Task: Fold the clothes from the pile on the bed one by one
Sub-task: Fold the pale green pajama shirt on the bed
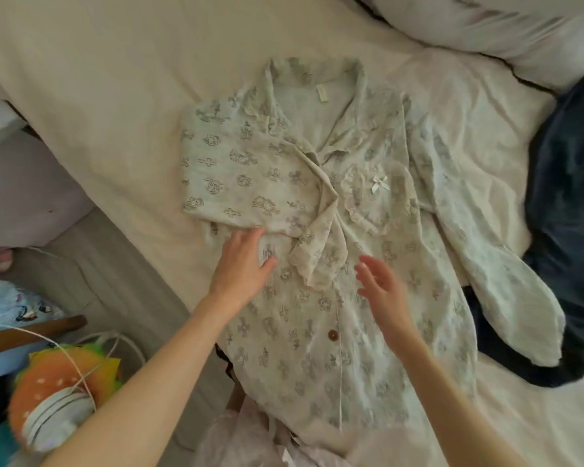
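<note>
- Pyjama shirt (361, 332), pale with small cartoon and cross print, lies flat face up on the bed (98, 96), collar toward 12 o'clock, hem toward 6 o'clock
- Its one sleeve (236, 176) is folded across the chest at 10 o'clock of the shirt; the other sleeve (506, 284) lies stretched out toward 4 o'clock
- Lace-trimmed chest pocket with a small bow (380, 184) near the middle; brown button (333, 335) on the placket below
- Left hand (241, 264) lies flat on the shirt at the lower edge of the folded sleeve, fingers straight and together, gripping nothing
- Right hand (381, 291) hovers over the shirt front at 3 o'clock of the left hand, fingers spread and relaxed, holding nothing; cannot tell if it touches the cloth
- Dark blue garment (573, 203) heaped at the 3 o'clock edge, partly under the stretched sleeve
- Pillow (486, 25) at 1 o'clock
- Burger-shaped plush (48, 399) with a white cord (64, 352) over it, off the bed at 8 o'clock
</note>
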The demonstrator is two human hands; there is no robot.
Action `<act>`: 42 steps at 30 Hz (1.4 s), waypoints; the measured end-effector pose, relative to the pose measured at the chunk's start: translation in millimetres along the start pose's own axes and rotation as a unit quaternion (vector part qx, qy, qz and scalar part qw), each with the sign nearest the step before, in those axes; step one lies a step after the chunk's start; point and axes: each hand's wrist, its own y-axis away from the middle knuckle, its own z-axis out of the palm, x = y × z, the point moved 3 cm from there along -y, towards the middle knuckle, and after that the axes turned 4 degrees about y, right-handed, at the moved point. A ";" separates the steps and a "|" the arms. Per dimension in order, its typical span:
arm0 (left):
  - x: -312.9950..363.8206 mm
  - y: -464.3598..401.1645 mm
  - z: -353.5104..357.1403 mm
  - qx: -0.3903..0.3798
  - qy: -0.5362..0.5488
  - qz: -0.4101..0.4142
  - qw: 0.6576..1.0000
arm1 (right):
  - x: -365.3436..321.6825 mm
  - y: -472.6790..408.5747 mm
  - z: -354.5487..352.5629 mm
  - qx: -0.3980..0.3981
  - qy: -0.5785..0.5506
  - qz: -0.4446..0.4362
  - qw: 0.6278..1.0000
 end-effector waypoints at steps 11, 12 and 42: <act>40.9 -14.9 86.9 0.048 0.155 -0.132 0.978 | -21.4 -56.8 7.8 -0.105 -0.099 0.113 0.983; 46.7 -12.6 87.2 0.064 0.151 -0.116 0.980 | -20.4 -54.7 0.6 -0.123 -0.109 0.115 0.980; -10.6 -8.8 17.7 0.130 0.706 -0.251 0.649 | 31.1 -62.7 -108.8 0.252 0.031 0.116 0.960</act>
